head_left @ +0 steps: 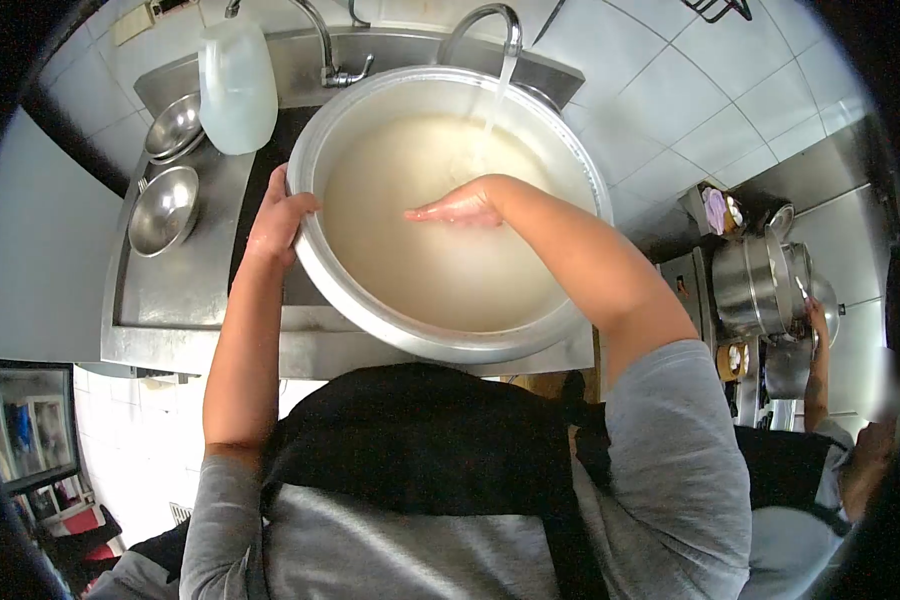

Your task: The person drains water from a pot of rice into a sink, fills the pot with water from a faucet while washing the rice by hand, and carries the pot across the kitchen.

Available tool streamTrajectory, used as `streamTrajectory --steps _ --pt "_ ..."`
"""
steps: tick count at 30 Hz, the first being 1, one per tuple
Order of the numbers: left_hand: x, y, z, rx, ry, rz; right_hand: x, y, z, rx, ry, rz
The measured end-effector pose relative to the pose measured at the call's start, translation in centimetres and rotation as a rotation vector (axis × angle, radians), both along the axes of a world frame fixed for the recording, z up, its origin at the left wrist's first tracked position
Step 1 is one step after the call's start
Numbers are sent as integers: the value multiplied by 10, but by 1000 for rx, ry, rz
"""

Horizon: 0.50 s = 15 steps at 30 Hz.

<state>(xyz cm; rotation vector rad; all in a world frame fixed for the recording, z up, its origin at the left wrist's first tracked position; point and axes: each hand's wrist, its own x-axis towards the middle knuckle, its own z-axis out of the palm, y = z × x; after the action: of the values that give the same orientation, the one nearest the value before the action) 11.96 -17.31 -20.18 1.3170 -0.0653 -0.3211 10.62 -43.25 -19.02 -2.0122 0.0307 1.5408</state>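
A large metal pot [450, 346] is set at the steel sink unit [200, 342], in front of the person's apron [420, 430] and below the curved tap [513, 42]. The rim of the pot is clasped at its left side by the left hand [273, 225], with the thumb laid on the top edge. The right hand [460, 208] is placed in the whitish, cloudy liquid [420, 275], near the middle of the pot. Its visible fingers are held straight and no object is seen grasped in them; its lower part is hidden by the liquid, so it cannot be told what is touched there.

As for how far the work is advanced, the pot is already filled to a considerable level, but the surface is seen below the rim. The tap is not closed: a thin water stream [503, 85] is being let down into the far side. The liquid is not clear, and the bottom cannot be seen through it. The pot is not emptied, and the right hand is not yet taken out. Whether anything is lying under the surface, and how much of the work is left, cannot be judged with certainty.

At the left, a translucent jug [240, 95] and a metal bowl [165, 212] are placed on the unit. At the far right, a co-worker's hand [816, 318] is seen beside steel cooking pots [745, 285].
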Motion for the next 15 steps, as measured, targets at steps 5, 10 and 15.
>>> streamTrajectory --steps 5,10,15 --pt "0 1 3 -11 1 -26 4 -5 7 23 -24 45" --pt "2 3 -1 23 -33 -45 2 3 3 -10 -25 5" --pt "3 5 -6 -6 4 -47 1 6 1 -87 -8 -31"
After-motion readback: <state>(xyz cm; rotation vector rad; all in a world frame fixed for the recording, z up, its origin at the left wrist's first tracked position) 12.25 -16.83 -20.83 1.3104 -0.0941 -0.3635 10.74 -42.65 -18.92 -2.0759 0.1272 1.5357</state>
